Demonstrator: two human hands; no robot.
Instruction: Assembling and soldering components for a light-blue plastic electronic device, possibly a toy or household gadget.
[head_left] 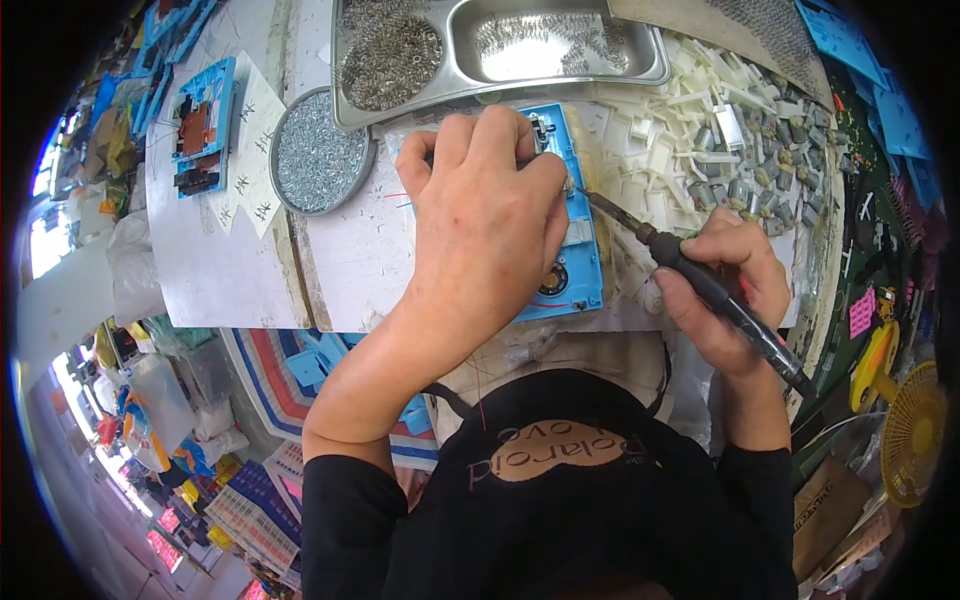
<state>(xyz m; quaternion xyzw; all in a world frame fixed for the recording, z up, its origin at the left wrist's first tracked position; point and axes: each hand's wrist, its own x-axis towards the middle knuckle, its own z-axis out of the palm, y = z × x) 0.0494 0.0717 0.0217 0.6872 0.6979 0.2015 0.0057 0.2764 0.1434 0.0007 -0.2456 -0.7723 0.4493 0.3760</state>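
Note:
A light-blue plastic housing [588, 262] lies on the white table in front of me, with small metal and black parts and a round black part near its lower edge. My left hand [485, 200] is closed over it from above, fingers bent, and covers much of its left side. The fingertips are partly hidden. In my right hand [735, 290] is a black-handled soldering iron [715, 292], held like a pen. Its thin metal tip points up-left and reaches the housing beside my left thumb. A thin red wire shows left of my left hand.
A round dish of small screws [320, 150] stands to the left, near another blue housing [204, 125] on paper. Behind is a metal tray [455, 62] holding springs and small metal parts. White plastic parts [690, 110] and grey blocks are heaped at right. A yellow fan [915, 435] stands far right.

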